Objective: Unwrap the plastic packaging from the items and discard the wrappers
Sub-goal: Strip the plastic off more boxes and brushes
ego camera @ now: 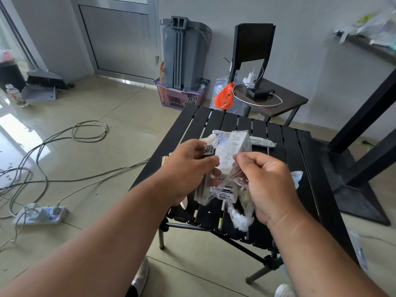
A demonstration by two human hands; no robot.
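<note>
Both hands up over the black slatted surface [300, 159], mid-frame. Left hand [188, 168] grips the box [231, 155] from its left side, fingers curled round it. Right hand [265, 181] pinches the plastic wrap [240, 213], thumb and fingers closed on a bunched fold by the box's right edge.

Box: white cardboard, rectangular, slim, printed text plus a dark label near the low end. Long axis runs near-to-far, far end tilted up and slightly right. Held in the air above the surface, not touching it.

Wrap: clear, thin, crinkled, glossy. Loose tail hangs twisted below the right hand, over the near edge of the surface.

More wrapped items [261, 142] lie on the surface just behind the box; shapes unclear.

Grey bin [184, 54] stands far back by the wall, in a purple basket [182, 97]. Chair [263, 91] to its right. Cables [64, 146] across the tiled floor on the left.
</note>
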